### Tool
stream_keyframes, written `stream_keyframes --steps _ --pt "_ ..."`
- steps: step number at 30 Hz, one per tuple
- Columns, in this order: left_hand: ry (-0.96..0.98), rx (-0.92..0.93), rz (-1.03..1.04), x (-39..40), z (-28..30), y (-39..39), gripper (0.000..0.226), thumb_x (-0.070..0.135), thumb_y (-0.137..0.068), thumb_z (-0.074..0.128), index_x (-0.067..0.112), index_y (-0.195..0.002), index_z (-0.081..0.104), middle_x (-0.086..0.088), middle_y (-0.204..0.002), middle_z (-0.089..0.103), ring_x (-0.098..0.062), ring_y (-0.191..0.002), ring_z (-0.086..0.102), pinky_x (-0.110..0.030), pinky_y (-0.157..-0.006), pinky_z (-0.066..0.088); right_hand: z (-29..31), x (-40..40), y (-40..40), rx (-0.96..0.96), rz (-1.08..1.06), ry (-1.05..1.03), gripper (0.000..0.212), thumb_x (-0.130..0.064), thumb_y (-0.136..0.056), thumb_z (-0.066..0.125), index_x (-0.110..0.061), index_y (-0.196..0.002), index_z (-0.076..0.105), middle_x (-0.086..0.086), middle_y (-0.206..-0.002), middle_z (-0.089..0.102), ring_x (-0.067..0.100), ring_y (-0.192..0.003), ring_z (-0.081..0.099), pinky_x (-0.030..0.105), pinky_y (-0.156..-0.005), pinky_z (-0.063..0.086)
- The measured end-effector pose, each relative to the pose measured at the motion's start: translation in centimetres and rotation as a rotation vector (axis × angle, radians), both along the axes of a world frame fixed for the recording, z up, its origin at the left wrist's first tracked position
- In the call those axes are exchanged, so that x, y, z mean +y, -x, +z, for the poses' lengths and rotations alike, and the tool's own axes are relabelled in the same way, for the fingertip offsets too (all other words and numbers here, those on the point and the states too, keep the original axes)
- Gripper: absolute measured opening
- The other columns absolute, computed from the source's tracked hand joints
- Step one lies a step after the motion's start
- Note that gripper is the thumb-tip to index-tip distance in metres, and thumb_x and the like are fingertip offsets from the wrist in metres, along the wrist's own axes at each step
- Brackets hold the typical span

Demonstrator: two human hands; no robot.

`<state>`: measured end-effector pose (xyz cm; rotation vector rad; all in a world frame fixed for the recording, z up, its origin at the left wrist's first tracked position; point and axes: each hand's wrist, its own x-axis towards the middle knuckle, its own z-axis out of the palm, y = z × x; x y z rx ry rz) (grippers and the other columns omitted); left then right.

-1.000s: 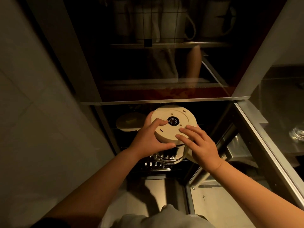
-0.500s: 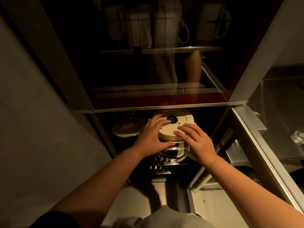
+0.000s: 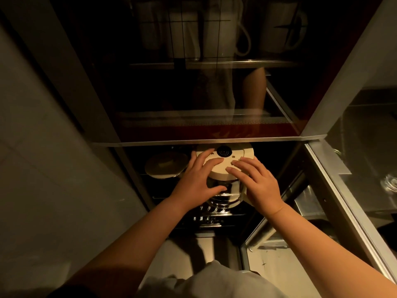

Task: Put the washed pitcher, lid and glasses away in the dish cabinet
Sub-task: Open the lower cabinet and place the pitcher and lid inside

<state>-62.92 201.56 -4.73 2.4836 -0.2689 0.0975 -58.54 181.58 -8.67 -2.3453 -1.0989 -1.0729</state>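
The glass pitcher (image 3: 226,191) with its round cream lid (image 3: 234,155) stands inside the lower compartment of the dish cabinet (image 3: 214,141), over a wire rack. My left hand (image 3: 198,181) wraps the left side of the lid and pitcher, fingers on top and thumb on the glass. My right hand (image 3: 256,183) lies over the lid's right side with fingers spread on top. A glass (image 3: 390,182) shows at the far right on a steel surface.
A second cream lid or bowl (image 3: 166,165) sits to the left of the pitcher in the same compartment. White mugs (image 3: 279,29) hang behind the glass door above. The open cabinet door (image 3: 322,211) stands on the right.
Both hands carried the pitcher with its lid forward and deeper into the lower compartment, partly under the cabinet's metal rail.
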Motion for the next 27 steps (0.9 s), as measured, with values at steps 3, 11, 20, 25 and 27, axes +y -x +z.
stream_keyframes --steps 3,11,20,25,27 --pt "-0.028 0.029 -0.001 -0.2 0.0 -0.3 0.069 0.044 -0.084 0.065 0.038 -0.143 0.029 0.014 -0.156 0.007 -0.022 -0.145 -0.011 -0.045 -0.115 0.013 -0.6 0.1 -0.4 0.044 -0.023 0.008 0.044 -0.001 -0.091 0.042 -0.021 -0.129 0.049 0.001 -0.128 0.052 0.025 -0.120 0.049 0.048 -0.094 0.047" --pt "-0.346 -0.138 0.038 -1.5 -2.4 -0.1 0.085 0.036 -0.092 0.056 0.031 -0.149 -0.006 0.001 -0.157 -0.018 -0.027 -0.143 -0.019 -0.047 -0.114 0.020 -0.3 0.7 -0.9 0.113 -0.095 -0.029 0.050 0.004 -0.083 0.048 -0.017 -0.129 0.054 0.007 -0.127 0.056 0.025 -0.121 0.045 0.049 -0.093 0.047" --pt "-0.652 -0.067 -0.044 -2.1 -6.7 2.0 0.105 0.024 -0.093 0.054 0.031 -0.133 -0.044 -0.009 -0.140 -0.051 -0.034 -0.135 -0.037 -0.045 -0.112 -0.015 0.7 1.3 -1.4 0.208 -0.172 -0.018 0.063 0.004 -0.070 0.060 -0.016 -0.129 0.054 0.012 -0.122 0.058 0.029 -0.118 0.042 0.042 -0.078 0.051" --pt "-0.633 0.086 -0.084 -2.7 -7.7 2.4 0.088 0.030 -0.096 0.047 0.027 -0.138 -0.030 -0.009 -0.144 -0.046 -0.029 -0.137 -0.034 -0.045 -0.117 -0.008 1.2 2.2 -1.7 0.267 -0.226 -0.014 0.073 0.013 -0.060 0.069 -0.013 -0.127 0.053 0.012 -0.116 0.057 0.028 -0.112 0.040 0.039 -0.070 0.051" --pt "-0.634 0.116 -0.087 -3.1 -7.8 2.2 0.085 0.031 -0.096 0.047 0.025 -0.140 -0.027 -0.010 -0.145 -0.044 -0.029 -0.137 -0.034 -0.043 -0.117 -0.009 1.3 2.3 -1.9 0.268 -0.233 0.003 0.072 0.012 -0.060 0.070 -0.012 -0.126 0.053 0.013 -0.115 0.057 0.028 -0.110 0.040 0.038 -0.069 0.051"
